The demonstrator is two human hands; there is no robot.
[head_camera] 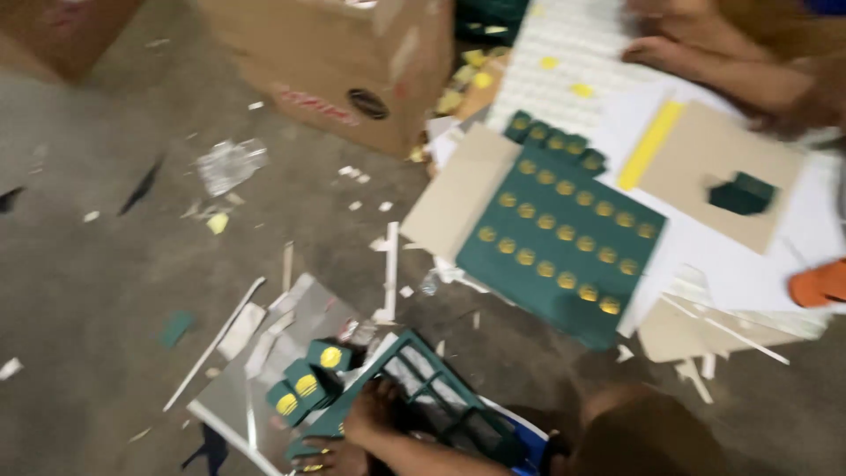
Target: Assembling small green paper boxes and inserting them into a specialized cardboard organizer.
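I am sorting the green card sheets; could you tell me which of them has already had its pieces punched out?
The green sheet under the hand at the bottom: it is an open lattice of empty windows. The large green sheet further up keeps its rows of gold-dotted pieces.

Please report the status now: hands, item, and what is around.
One hand grips green cut-out frame, side unclear. Green label pieces beside it. Paper scraps litter floor.

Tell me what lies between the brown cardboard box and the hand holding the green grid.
In the head view, between the cardboard box and the hand lies grey floor strewn with white paper strips and scraps.
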